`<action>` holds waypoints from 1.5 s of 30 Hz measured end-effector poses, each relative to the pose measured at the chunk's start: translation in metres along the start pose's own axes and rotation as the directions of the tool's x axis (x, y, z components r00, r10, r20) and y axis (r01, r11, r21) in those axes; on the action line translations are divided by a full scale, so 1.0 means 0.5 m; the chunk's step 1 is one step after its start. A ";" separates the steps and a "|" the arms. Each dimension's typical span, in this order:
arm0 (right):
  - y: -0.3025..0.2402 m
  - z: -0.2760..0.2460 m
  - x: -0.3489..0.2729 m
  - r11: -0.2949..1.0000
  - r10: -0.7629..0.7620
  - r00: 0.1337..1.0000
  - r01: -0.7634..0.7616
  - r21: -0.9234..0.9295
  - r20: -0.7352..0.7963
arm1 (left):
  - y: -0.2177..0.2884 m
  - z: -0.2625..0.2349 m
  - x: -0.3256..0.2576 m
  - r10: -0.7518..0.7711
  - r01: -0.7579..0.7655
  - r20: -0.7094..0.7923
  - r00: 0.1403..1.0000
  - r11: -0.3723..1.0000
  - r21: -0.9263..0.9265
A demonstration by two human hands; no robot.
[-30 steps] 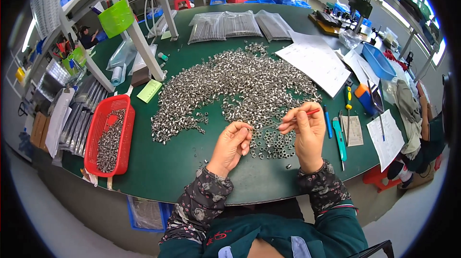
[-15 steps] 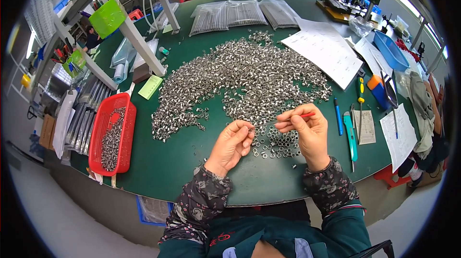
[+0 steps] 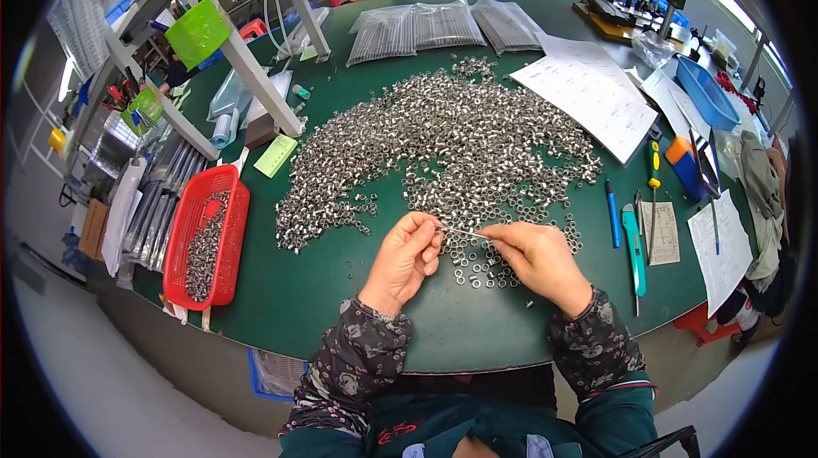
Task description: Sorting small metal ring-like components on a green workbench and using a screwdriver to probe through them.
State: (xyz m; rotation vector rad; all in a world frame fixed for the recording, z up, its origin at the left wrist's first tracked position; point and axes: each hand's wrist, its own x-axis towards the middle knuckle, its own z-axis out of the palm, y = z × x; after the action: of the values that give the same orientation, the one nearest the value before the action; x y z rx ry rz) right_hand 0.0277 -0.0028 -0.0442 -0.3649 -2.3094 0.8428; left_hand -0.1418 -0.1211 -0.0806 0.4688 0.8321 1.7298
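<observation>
My left hand is closed in a pinch at the near edge of the pile, palm turned inward. What sits between its fingertips is too small to make out. A thin metal rod runs from those fingertips across to my right hand, which grips it with the fingers bent over from above. The rod's red end is hidden in the right hand. Beyond and under both hands spreads a large heap of small shiny metal rings. Several loose rings lie just below the rod.
To the left stands a red perforated basket partly filled with small metal parts. A blue pen, a teal utility knife and a yellow-handled screwdriver lie right. Paper sheets and bagged rods lie beyond the heap.
My right hand has turned over and moved left and down, closer to my left hand. The rod's red end, seen before, is now covered. The whole view has shifted slightly.
</observation>
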 end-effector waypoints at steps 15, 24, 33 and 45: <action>0.001 0.008 -0.004 0.945 -0.137 0.990 0.124 -0.302 -0.024 | 0.002 -0.001 0.003 0.057 -0.049 -0.099 0.993 0.996 0.076; 0.005 0.014 -0.004 0.943 -0.162 0.985 0.137 -0.304 -0.060 | -0.009 0.001 0.004 0.096 -0.067 -0.135 0.986 0.977 0.204; -0.001 -0.003 0.005 0.855 -0.303 0.951 0.245 -0.458 -0.056 | 0.002 0.004 0.001 -0.011 0.050 -0.129 0.992 0.954 0.296; -0.029 0.013 -0.016 0.855 -0.325 0.946 0.287 -0.431 -0.014 | -0.006 0.005 -0.001 0.061 -0.029 -0.152 0.986 0.978 0.206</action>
State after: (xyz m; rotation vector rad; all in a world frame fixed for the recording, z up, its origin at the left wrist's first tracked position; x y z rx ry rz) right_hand 0.0290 -0.0204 -0.0424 -0.1988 -2.3726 0.1566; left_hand -0.1377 -0.1201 -0.0810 0.4941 1.1272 1.7485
